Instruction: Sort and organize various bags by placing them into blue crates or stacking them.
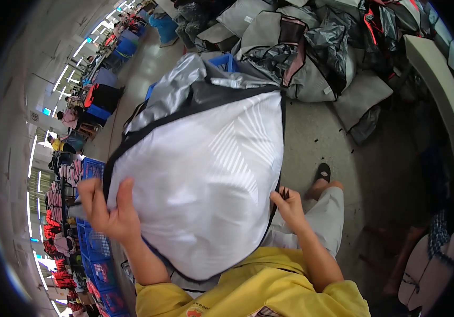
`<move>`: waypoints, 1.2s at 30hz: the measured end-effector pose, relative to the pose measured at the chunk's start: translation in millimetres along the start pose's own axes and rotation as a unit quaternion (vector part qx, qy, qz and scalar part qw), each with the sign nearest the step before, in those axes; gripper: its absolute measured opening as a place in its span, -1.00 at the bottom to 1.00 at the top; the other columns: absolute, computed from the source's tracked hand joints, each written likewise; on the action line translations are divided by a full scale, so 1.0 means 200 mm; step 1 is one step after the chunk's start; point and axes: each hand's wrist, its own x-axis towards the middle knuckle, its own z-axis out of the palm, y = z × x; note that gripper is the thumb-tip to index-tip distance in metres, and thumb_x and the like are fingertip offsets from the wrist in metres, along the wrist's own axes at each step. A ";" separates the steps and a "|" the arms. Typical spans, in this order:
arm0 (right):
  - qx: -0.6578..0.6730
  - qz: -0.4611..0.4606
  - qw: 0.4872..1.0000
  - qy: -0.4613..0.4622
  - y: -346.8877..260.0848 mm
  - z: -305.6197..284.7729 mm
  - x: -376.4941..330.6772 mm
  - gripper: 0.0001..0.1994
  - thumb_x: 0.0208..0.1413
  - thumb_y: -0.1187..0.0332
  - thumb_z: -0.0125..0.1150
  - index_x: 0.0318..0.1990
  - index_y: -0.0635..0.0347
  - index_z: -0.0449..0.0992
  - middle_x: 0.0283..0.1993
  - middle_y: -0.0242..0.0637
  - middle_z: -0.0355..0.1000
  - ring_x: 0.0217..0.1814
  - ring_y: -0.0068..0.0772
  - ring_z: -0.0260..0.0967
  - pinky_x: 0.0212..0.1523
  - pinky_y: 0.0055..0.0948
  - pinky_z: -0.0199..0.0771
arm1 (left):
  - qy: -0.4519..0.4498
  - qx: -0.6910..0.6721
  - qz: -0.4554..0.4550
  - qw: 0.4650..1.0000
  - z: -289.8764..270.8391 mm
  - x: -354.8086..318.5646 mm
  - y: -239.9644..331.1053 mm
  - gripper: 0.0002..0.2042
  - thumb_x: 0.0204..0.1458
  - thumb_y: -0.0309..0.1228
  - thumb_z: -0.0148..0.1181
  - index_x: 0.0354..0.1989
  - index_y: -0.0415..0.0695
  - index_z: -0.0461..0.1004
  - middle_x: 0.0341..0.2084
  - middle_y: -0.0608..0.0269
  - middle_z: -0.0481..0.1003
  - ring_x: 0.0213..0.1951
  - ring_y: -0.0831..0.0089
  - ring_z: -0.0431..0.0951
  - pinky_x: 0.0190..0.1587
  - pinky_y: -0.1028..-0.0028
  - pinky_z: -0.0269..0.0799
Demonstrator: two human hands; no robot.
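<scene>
Across my lap lies a large whitish, silvery padded fabric cover (pixel 195 185), bordered in black binding and marked with stripes at its upper right. Crumpled silver lining (pixel 174 79) bulges out beyond its far edge. My left hand (pixel 108 211) grips the left border, thumb over the white face and the other fingers curled outside it. A grey bit (pixel 76 211) sticks out behind those fingers; its kind is unclear. On the right border, my right hand (pixel 290 208) pinches the black edge between thumb and fingers, with a small dark piece showing at the fingertips.
Grey and silver fabric covers (pixel 301 58) are heaped on the floor ahead and to the right. Blue plastic crates (pixel 97 243) line the left side, and another blue crate (pixel 224 62) stands behind the cover. A pale curved panel (pixel 438 90) rises at right. People work farther left.
</scene>
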 end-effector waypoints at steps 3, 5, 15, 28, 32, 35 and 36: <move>-0.038 0.030 0.999 0.021 0.11 -0.11 -0.03 -0.65 0.28 0.14 0.36 -0.38 0.26 0.53 -0.53 -0.56 0.34 -0.43 -0.69 0.11 -0.43 -0.51 0.21 | -0.095 0.043 -0.155 0.982 0.33 -0.21 -0.31 -0.61 0.05 -0.28 0.49 -0.33 -0.40 0.46 -0.44 0.11 0.36 -0.35 0.20 0.36 -0.23 0.34 0.33; -0.114 0.008 0.993 0.015 0.22 -0.13 -0.06 -0.63 0.27 0.13 0.36 -0.37 0.30 0.53 -0.54 -0.45 0.37 -0.44 -0.65 0.13 -0.42 -0.46 0.25 | -0.223 0.051 -0.231 0.946 0.61 -0.53 -0.68 -0.56 0.11 -0.13 0.41 -0.30 -0.38 0.53 -0.44 -0.05 0.43 -0.30 0.09 0.46 -0.17 0.25 0.38; -0.016 0.140 0.990 0.013 0.35 -0.27 -0.12 -0.79 0.33 0.21 0.29 -0.24 0.16 0.64 -0.43 -0.58 0.47 -0.39 -0.78 0.32 -0.51 -0.61 0.19 | -0.352 -0.053 -0.339 0.871 1.06 -1.20 -0.82 -0.28 0.13 0.29 0.17 -0.15 -0.31 0.64 -0.27 -0.31 0.61 -0.12 -0.11 0.61 0.02 0.18 0.44; -0.018 0.144 0.980 0.137 0.22 -0.36 -0.01 -0.74 0.31 0.11 0.28 -0.12 0.10 0.66 -0.36 -0.51 0.53 -0.39 -0.81 0.36 -0.56 -0.66 0.14 | -0.339 -0.046 -0.346 0.874 1.01 -1.14 -0.78 -0.33 0.14 0.21 0.20 -0.25 -0.37 0.60 -0.34 -0.33 0.58 -0.22 -0.15 0.59 -0.09 0.14 0.44; -0.069 0.023 0.986 0.152 0.05 -0.28 0.22 -0.79 0.32 0.24 0.29 -0.03 0.14 0.64 -0.33 -0.54 0.49 -0.34 -0.78 0.33 -0.47 -0.67 0.24 | -0.283 -0.048 -0.301 0.910 0.98 -1.19 -0.69 -0.38 0.14 0.13 0.27 -0.41 -0.38 0.49 -0.40 -0.33 0.54 -0.29 -0.24 0.53 -0.16 0.07 0.42; -0.066 -0.086 0.980 0.168 -0.12 -0.22 0.40 -0.69 0.24 0.31 0.38 0.08 0.21 0.60 -0.27 -0.50 0.50 -0.35 -0.70 0.31 -0.26 -0.61 0.41 | -0.285 -0.036 -0.352 0.891 0.94 -1.18 -0.61 -0.39 0.13 0.09 0.30 -0.43 -0.38 0.48 -0.38 -0.28 0.52 -0.29 -0.18 0.49 -0.16 0.09 0.38; -0.067 -0.099 0.978 0.169 -0.19 -0.20 0.46 -0.69 0.24 0.31 0.38 0.08 0.21 0.60 -0.27 -0.50 0.50 -0.35 -0.70 0.31 -0.26 -0.61 0.41 | -0.275 -0.042 -0.348 0.895 0.93 -1.17 -0.60 -0.39 0.13 0.09 0.30 -0.43 -0.38 0.48 -0.38 -0.28 0.52 -0.29 -0.18 0.49 -0.16 0.09 0.38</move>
